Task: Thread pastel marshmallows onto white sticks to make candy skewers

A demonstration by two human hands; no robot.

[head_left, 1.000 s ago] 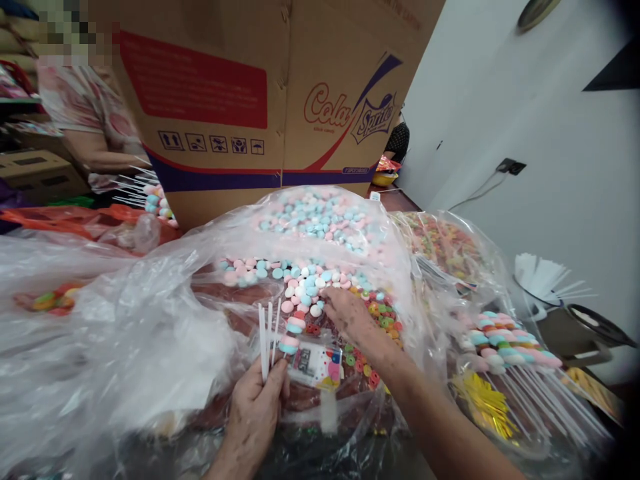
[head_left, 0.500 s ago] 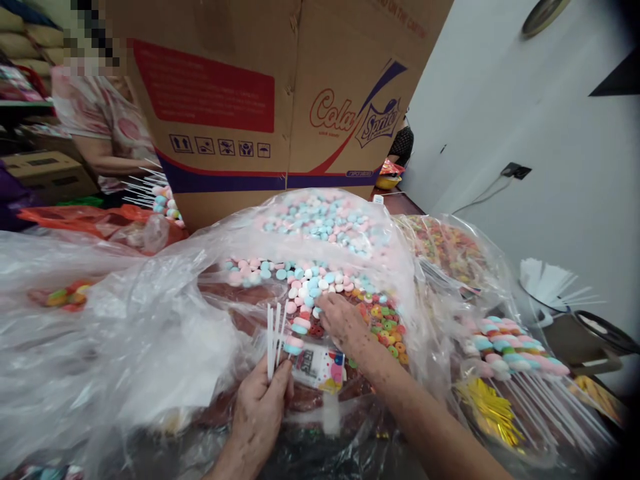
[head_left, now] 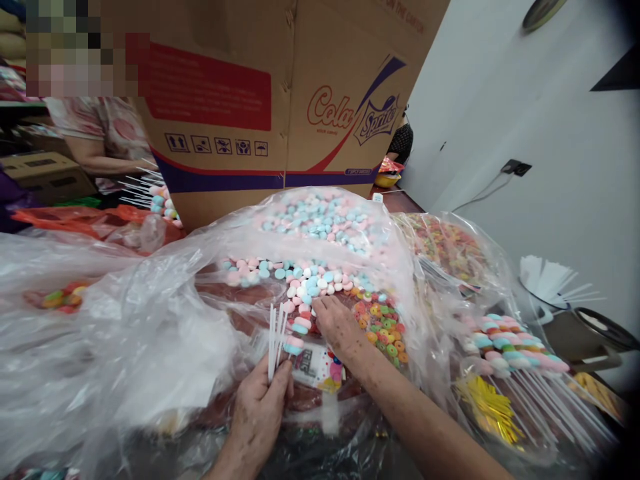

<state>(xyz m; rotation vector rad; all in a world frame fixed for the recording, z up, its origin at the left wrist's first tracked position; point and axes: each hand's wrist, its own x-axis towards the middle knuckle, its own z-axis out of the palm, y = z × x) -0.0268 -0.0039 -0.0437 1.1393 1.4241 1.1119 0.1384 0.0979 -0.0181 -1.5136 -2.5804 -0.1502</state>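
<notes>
My left hand [head_left: 263, 403] is closed round several thin white sticks [head_left: 276, 340], which point up. One candy skewer is in the same grip, with pink, white and blue marshmallows [head_left: 294, 345] threaded on it. Just right of it, my right hand [head_left: 339, 325] is low over the table, fingers bent and close together near the skewer's upper end. Whatever is between its fingertips is hidden. Loose pink, blue and white marshmallow pieces [head_left: 313, 285] lie beyond the fingers. Colourful gummy rings [head_left: 385, 327] lie to the right of this hand. A printed packet [head_left: 317, 368] is under my wrists.
A tall cardboard carton [head_left: 225, 160] stands behind the marshmallow bag [head_left: 320, 217]. Finished skewers [head_left: 515, 347] and gold ties [head_left: 493, 410] lie at the right, near white sticks in a container [head_left: 545, 283]. Clear plastic [head_left: 125, 347] covers the left. A co-worker [head_left: 107, 137] is behind.
My right hand has shifted slightly left and down, with its fingers drawn closer to the skewer. The left hand keeps its hold on the sticks and has hardly moved.
</notes>
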